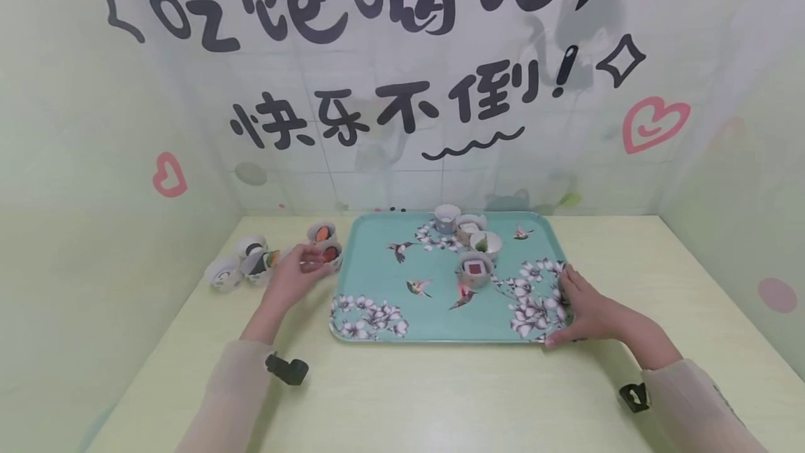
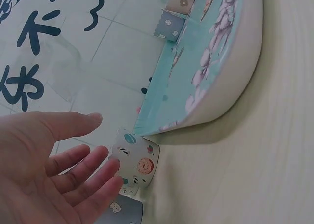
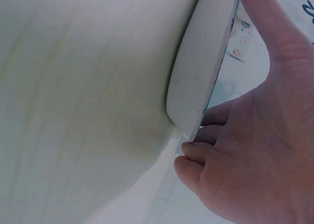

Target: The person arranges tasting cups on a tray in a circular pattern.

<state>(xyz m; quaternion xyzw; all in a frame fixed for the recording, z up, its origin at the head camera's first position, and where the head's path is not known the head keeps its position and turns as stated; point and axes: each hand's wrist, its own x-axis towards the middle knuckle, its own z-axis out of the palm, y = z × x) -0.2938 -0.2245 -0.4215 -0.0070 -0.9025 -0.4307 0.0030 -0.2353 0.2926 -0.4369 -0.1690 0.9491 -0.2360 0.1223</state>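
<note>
My left hand (image 1: 292, 279) reaches beside a small patterned paper cup (image 2: 143, 160) with a red piece inside. In the left wrist view its thumb is apart from the loosely bent fingers; whether the fingertips touch the cup is hard to tell. Another cup (image 1: 322, 232), with an orange piece in it, stands just behind. My right hand (image 1: 594, 310) holds the right front corner of a turquoise tray (image 1: 377, 275) printed with birds and blossoms. Its thumb lies at the front edge and the fingers bend over the right rim, as the right wrist view (image 3: 255, 140) shows.
Several filled cups stand on the tray, among them one with a dark red square (image 1: 474, 268) and one with something green (image 1: 486, 246). Left of my left hand are more cups (image 1: 224, 274). A wall with black lettering (image 1: 402, 107) rises behind the table (image 1: 402, 397).
</note>
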